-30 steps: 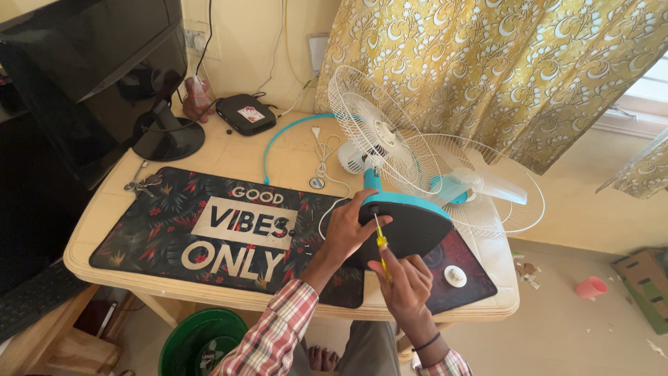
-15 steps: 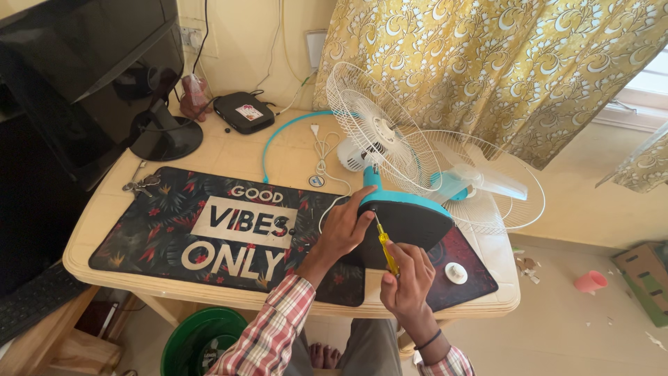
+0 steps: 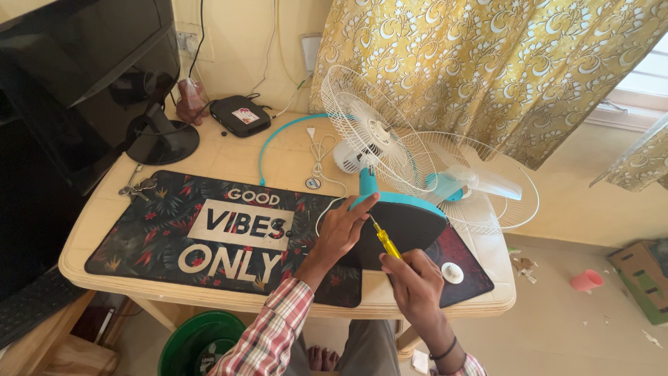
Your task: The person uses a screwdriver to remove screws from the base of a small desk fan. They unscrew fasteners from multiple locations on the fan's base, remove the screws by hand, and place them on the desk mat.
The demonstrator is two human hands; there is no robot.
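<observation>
The right hand (image 3: 416,285), fist wrapped around the yellow screwdriver (image 3: 385,240), has drawn back lower; the left hand (image 3: 341,230) still presses spread fingers on the fan base (image 3: 410,224).

**Screens, labels and boxes on and around the desk**

Big dark monitor (image 3: 83,76) sits at the left, screen off. Behind it, a small black box (image 3: 240,115) carries a white and pink label (image 3: 245,115). The long floral desk mat (image 3: 223,233) has big white lettering. A cardboard box (image 3: 643,275) lies on the floor, far right.
</observation>
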